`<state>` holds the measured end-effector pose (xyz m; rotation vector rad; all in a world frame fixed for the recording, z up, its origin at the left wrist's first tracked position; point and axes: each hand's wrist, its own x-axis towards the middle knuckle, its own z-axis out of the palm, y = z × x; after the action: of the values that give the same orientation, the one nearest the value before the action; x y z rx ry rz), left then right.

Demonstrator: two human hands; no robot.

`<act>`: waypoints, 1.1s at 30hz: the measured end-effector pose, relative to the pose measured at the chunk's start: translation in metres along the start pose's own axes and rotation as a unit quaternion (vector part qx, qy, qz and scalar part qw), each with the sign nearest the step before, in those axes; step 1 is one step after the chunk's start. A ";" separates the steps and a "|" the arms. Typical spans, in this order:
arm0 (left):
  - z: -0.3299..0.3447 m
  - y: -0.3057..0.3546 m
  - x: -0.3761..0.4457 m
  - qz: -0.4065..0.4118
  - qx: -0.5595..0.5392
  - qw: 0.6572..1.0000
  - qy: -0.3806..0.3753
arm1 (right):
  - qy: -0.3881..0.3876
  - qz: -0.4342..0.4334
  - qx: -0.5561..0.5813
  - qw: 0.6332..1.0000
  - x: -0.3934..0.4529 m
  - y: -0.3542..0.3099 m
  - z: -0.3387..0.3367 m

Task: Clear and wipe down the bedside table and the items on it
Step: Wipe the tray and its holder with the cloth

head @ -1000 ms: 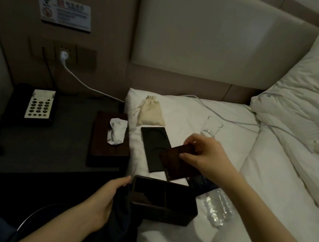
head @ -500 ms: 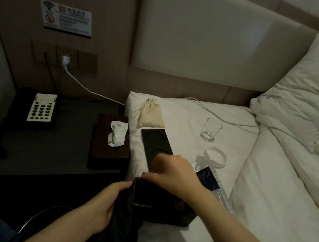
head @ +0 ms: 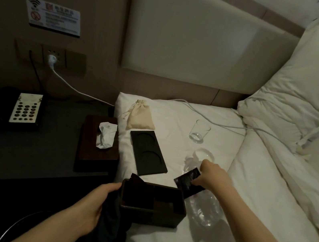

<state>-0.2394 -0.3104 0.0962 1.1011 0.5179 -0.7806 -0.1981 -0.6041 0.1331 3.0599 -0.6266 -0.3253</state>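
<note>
Sachets are the business of this step: the right hand (head: 211,177) pinches a dark packet (head: 188,181) between thumb and fingers just past the far right corner of the dark wooden organiser box (head: 153,203), which sits at the near edge of the bed (head: 206,128). The packet appears bound for the box; it would go best lowered on edge into a compartment, clear of the divider, so it does not bend or catch on the rim. The left hand (head: 89,208) steadies the box at its left wall and grips a dark cloth (head: 110,218) bunched against it; holding firm there should keep the box from sliding on the soft sheet.

Inside, the left compartment holds one dark sachet (head: 136,180) standing against the far left corner and poking above the rim; what the right compartments hold cannot be told in the dim light. A clear plastic water bottle (head: 202,210) lies on its side just right of the box. Farther up the bed lie a black two-ring coaster tray (head: 148,152), a cream drawstring pouch (head: 140,116) and an upright drinking glass (head: 200,131), apparently empty. The bedside table (head: 47,153) carries a tissue box (head: 95,148) at its right edge and a telephone (head: 21,108) at its left.
</note>
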 end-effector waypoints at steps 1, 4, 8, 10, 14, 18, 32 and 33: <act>0.000 0.000 0.000 0.001 0.002 1.000 0.000 | -0.001 0.000 0.012 1.000 0.000 -0.003 -0.001; 0.000 -0.002 0.001 0.004 0.005 1.000 -0.003 | -0.001 -0.004 0.084 0.996 0.000 -0.008 -0.007; -0.003 -0.004 0.005 0.013 0.009 1.000 -0.005 | 0.055 -0.102 0.177 0.978 -0.012 -0.011 -0.039; -0.005 -0.006 0.009 0.013 0.000 1.000 -0.010 | 0.056 -0.172 0.232 0.956 -0.024 -0.013 -0.059; -0.006 -0.007 0.010 0.011 0.003 1.000 -0.027 | -0.037 -0.261 0.239 0.935 -0.053 -0.021 -0.063; -0.008 -0.006 0.007 0.022 0.064 0.997 -0.036 | -0.055 -0.288 0.111 0.950 -0.063 -0.032 -0.033; -0.054 0.031 0.007 0.072 0.054 0.996 0.020 | -0.011 -0.427 -0.041 0.903 -0.062 -0.108 -0.017; -0.064 0.038 0.007 0.077 0.051 0.996 0.021 | -0.009 -0.438 -0.042 0.898 -0.060 -0.123 -0.018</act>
<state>-0.2051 -0.2444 0.0898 1.2397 0.4264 -0.6568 -0.2007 -0.4684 0.1573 3.0309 0.7957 -0.3493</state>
